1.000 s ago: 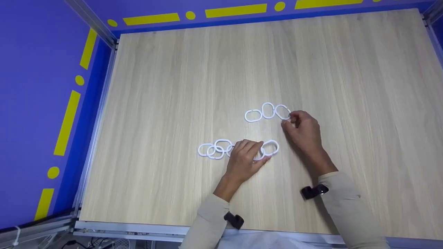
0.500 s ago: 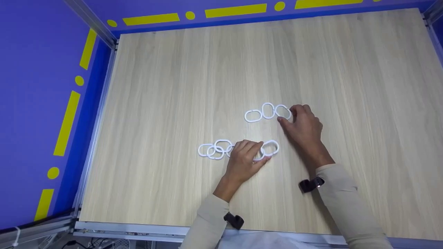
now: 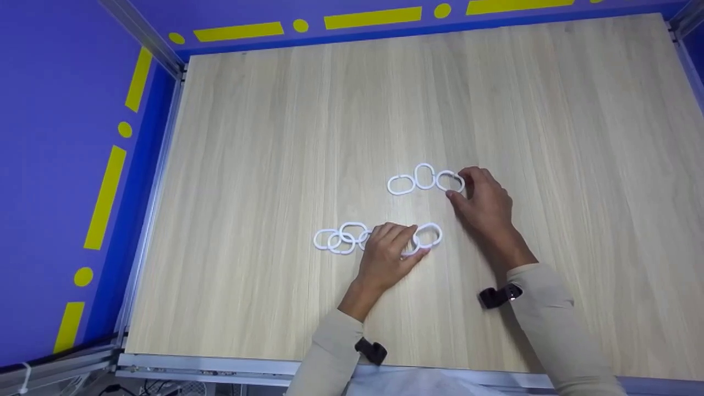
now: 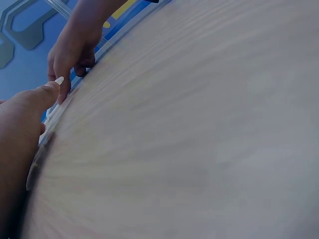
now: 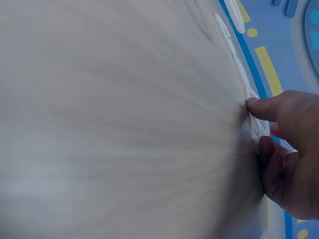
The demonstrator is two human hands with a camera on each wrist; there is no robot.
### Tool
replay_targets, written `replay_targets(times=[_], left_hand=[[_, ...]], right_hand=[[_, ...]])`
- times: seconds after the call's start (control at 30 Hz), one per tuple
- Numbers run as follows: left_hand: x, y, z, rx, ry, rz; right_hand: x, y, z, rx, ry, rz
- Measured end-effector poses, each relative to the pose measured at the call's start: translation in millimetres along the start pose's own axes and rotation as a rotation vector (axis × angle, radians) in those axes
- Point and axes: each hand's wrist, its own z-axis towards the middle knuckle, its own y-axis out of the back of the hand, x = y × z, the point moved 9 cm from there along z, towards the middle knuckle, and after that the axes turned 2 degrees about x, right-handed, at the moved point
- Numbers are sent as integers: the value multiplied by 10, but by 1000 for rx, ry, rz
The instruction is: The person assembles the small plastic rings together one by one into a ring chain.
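Note:
A chain of several joined white oval plastic links (image 3: 353, 224) lies on the wooden table in the head view. My left hand (image 3: 386, 254) covers its middle and pinches it near the right end, where the end link (image 3: 440, 236) shows past the fingertips. Farther up is a row of three white links with small gaps in their sides: a left link (image 3: 389, 187), a middle link (image 3: 424, 164) and a right link (image 3: 438, 181). My right hand (image 3: 485, 203) holds the right link between thumb and index finger; its far edge is partly hidden. This link (image 5: 264, 128) also shows in the right wrist view.
The light wooden table (image 3: 264, 137) spreads widely around both hands. Blue walls with yellow marks (image 3: 373, 18) stand at the back and left, behind a metal frame (image 3: 159, 159). A metal rail (image 3: 220, 366) runs along the front edge.
The right hand's fingers have shifted round the right link, which has turned slightly and now lies flatter, a little lower and to the right. The left hand and chain stay in place.

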Motion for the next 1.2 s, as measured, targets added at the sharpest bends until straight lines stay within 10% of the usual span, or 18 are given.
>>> replay_targets(times=[0.37,0.77,1.2], left_hand=[[10,-12,-13,3,6,5],[2,2,-11,-4,0,8],[1,6,2,10,9,-11]], right_hand=[[-61,42,-119,-58,145,168],[-129,59,-207,117,119,507],[83,22,-416,353,239,503]])
